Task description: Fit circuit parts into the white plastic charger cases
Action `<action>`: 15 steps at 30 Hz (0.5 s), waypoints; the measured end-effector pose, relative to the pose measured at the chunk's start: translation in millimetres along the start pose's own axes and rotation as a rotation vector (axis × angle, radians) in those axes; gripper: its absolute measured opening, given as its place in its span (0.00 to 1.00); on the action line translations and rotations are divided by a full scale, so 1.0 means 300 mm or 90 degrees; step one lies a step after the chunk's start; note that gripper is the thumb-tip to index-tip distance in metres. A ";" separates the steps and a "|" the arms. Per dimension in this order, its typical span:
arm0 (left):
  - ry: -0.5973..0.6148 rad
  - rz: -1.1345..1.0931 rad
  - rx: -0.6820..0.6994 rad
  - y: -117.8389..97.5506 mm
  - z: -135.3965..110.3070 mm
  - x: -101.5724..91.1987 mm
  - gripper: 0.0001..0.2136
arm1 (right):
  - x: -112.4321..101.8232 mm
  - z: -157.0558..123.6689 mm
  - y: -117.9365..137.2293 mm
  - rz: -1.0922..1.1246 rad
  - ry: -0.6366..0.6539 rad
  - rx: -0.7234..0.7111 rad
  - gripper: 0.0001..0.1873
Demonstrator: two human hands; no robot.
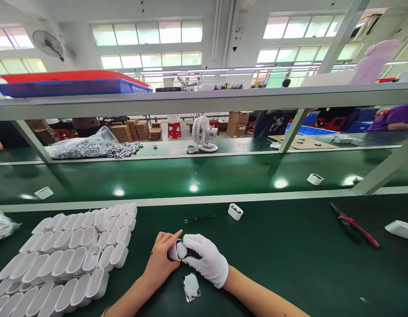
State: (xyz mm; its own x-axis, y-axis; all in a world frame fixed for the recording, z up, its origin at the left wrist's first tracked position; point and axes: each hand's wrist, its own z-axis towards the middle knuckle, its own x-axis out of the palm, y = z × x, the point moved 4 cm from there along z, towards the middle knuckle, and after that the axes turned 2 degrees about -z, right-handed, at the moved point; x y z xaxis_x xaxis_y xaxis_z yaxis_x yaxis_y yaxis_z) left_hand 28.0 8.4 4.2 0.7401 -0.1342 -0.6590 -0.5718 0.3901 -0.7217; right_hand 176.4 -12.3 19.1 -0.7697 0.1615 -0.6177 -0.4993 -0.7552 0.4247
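My left hand (162, 259), bare, is closed around a small white plastic housing (172, 252) just above the bench. At its open end sits a rounded white part (181, 250), with a bit of green along its upper edge. My right hand (207, 259), in a white glove, has thumb and fingertips closed on the housing's right side; the fingers partly hide the contact. Below the hands lies a white pad-like piece on a shiny backing (191, 286). Black tweezers (200, 219) rest beyond the hands, beside an upright white oval case (235, 211) with dark parts inside.
Rows of white oval housings (61, 262) fill the left of the green bench (276, 255). Red-handled pliers (355, 226) and a white shell (402, 229) lie at right. Beyond runs a green belt (164, 176) carrying white cases, under a shelf (204, 100) on posts. People are at work behind.
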 end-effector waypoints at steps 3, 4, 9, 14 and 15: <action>-0.020 0.015 0.030 0.003 -0.002 -0.003 0.33 | 0.001 0.006 0.003 -0.052 0.025 -0.017 0.01; -0.026 0.019 0.039 0.004 -0.003 -0.004 0.34 | 0.001 0.007 0.007 -0.071 0.041 -0.021 0.02; -0.040 0.034 0.085 0.002 -0.009 0.000 0.32 | -0.007 0.009 0.036 -0.130 0.085 -0.016 0.04; -0.080 0.016 0.112 -0.007 -0.015 -0.007 0.31 | 0.002 -0.014 -0.007 0.196 -0.005 0.163 0.17; -0.083 0.010 0.122 -0.011 -0.017 -0.006 0.31 | 0.018 -0.022 -0.029 0.318 -0.015 0.240 0.24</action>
State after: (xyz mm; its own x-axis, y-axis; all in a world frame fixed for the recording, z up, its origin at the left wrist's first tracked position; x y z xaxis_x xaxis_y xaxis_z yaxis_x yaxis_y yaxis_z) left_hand 26.7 2.6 6.7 0.7785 -0.0134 -0.6275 -0.5145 0.5590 -0.6503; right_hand 179.2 -9.0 7.8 -0.9530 -0.1354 -0.2712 -0.1799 -0.4674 0.8655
